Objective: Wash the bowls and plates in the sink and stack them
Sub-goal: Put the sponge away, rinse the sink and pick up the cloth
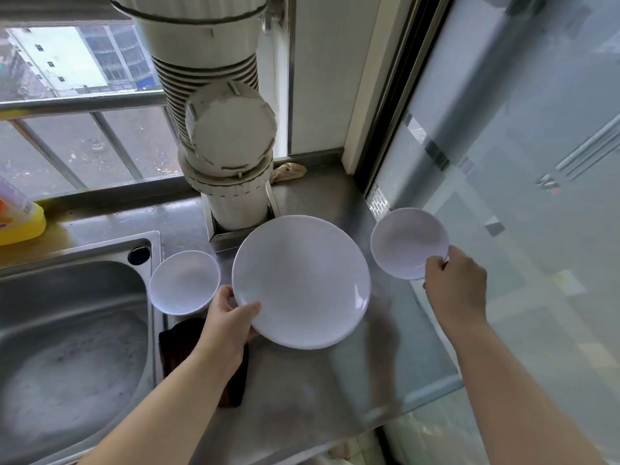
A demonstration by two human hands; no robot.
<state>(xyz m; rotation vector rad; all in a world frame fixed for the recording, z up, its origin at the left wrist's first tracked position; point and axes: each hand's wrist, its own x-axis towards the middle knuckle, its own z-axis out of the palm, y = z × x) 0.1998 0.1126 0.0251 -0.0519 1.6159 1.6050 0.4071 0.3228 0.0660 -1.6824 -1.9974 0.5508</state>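
Plate (301,281) in left hand (228,325), bowl (407,243) in right hand (456,285)

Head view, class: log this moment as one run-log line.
left hand: grips large plate | right hand: holds small bowl | second bowl: on counter beside sink

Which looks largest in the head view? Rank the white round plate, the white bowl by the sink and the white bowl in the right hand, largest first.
1. White round plate, plainly largest.
2-3. White bowl by the sink and white bowl in the right hand: alike, so unranked.
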